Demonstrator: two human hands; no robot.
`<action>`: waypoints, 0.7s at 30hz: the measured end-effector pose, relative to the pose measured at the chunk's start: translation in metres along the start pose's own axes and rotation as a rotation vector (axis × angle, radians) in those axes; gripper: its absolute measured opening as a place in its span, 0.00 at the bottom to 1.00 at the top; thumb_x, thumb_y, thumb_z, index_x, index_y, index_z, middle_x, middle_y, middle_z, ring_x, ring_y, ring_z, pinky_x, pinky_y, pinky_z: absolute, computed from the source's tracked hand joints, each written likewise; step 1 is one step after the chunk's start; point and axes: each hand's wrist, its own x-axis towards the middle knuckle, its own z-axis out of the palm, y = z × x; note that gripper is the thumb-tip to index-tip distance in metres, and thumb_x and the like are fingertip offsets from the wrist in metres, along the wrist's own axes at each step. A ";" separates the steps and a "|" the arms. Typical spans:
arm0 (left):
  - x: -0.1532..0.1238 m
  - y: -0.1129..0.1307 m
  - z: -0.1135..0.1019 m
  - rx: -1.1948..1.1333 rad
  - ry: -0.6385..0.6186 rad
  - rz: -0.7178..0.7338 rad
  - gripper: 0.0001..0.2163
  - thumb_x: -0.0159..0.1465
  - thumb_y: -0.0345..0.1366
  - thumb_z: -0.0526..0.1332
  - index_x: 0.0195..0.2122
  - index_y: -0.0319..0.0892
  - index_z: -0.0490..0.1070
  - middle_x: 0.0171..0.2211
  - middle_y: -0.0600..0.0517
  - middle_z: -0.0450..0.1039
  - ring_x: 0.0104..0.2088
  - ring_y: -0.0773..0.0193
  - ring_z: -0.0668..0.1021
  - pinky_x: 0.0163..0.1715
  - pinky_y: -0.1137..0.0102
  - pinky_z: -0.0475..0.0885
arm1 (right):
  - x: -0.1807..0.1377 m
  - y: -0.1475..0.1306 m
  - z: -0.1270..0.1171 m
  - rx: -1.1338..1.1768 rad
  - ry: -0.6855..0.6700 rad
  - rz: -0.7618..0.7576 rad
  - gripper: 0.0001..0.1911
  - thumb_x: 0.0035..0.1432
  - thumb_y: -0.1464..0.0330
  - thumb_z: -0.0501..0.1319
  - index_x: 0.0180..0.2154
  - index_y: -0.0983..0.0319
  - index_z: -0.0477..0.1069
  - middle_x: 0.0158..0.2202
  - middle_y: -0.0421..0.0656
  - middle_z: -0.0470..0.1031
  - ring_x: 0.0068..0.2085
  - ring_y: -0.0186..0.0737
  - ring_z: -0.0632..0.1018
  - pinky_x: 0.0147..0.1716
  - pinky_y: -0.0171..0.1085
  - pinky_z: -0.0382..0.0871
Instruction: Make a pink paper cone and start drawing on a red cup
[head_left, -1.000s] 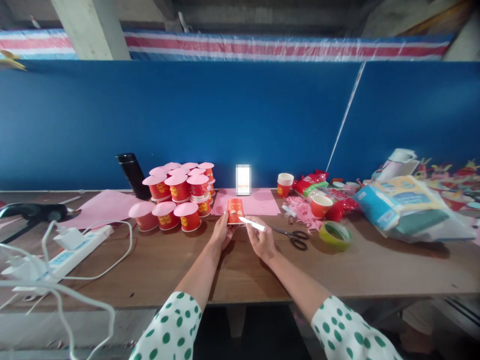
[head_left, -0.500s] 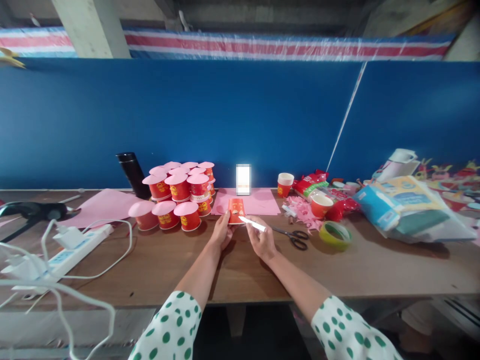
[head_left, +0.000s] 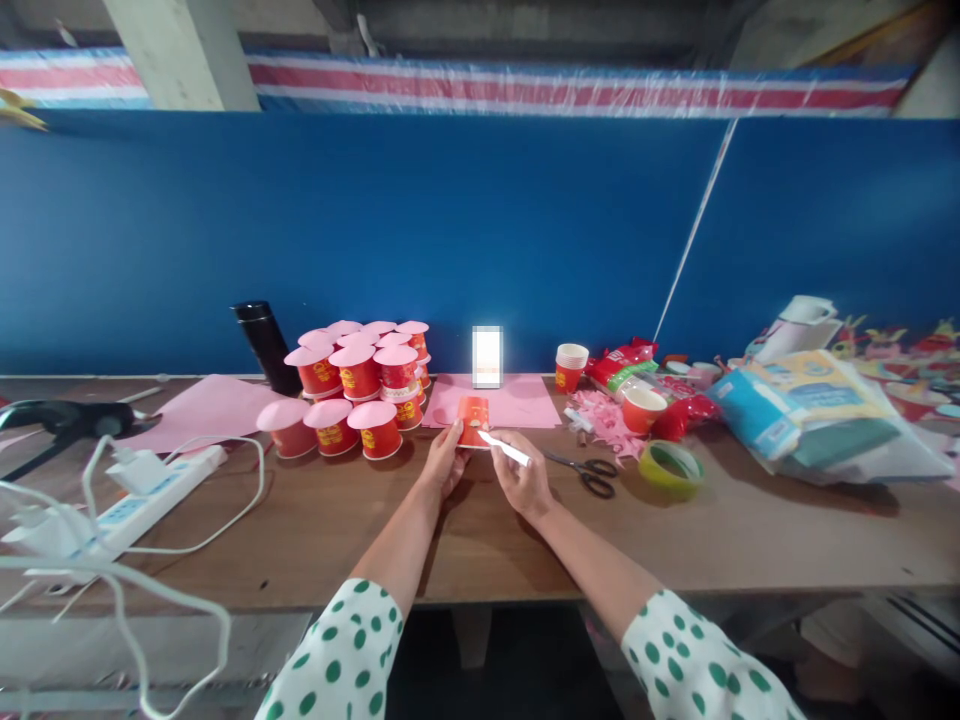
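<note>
Between my two hands is a red paper cup [head_left: 472,412], turned upside down with its rim toward me. My left hand [head_left: 445,464] is closed around the cup's left side and lower edge. A white marker pen [head_left: 510,450] is gripped in my right hand [head_left: 523,480], its tip at or very near the cup's right side. Pale marks show on the cup's face, too small to make out fully. Behind the cup lies a pink paper sheet [head_left: 525,400].
Stacked red cups with pink paper discs [head_left: 375,430] stand to the left, by a black bottle [head_left: 266,345]. Scissors [head_left: 596,477], a tape roll [head_left: 671,468], pink shreds [head_left: 600,420] and stacked cups [head_left: 571,368] lie right. A white power strip [head_left: 142,510] trails cables at far left.
The cup's upper end has tilted slightly, so it looks a little shorter. Both hands stay in nearly the same place, with the pen tip still at the cup.
</note>
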 end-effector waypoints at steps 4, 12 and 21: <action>-0.001 0.000 0.001 0.008 -0.003 0.011 0.13 0.54 0.41 0.67 0.35 0.35 0.73 0.36 0.44 0.78 0.38 0.61 0.79 0.43 0.67 0.71 | -0.001 0.001 0.001 0.002 -0.008 -0.006 0.11 0.62 0.70 0.52 0.43 0.61 0.71 0.39 0.48 0.76 0.42 0.43 0.77 0.45 0.42 0.71; 0.001 -0.002 -0.002 0.008 -0.001 0.010 0.14 0.53 0.41 0.67 0.35 0.36 0.73 0.37 0.44 0.77 0.38 0.61 0.78 0.45 0.67 0.69 | -0.001 0.002 0.002 0.006 -0.011 0.004 0.11 0.62 0.71 0.52 0.43 0.61 0.71 0.40 0.48 0.77 0.43 0.43 0.77 0.45 0.42 0.72; -0.001 -0.001 0.001 0.013 0.005 0.020 0.14 0.52 0.41 0.68 0.35 0.37 0.72 0.33 0.47 0.77 0.35 0.63 0.79 0.43 0.68 0.70 | -0.003 0.003 0.002 -0.019 -0.049 0.000 0.10 0.61 0.71 0.52 0.42 0.60 0.71 0.38 0.47 0.76 0.41 0.42 0.76 0.45 0.42 0.70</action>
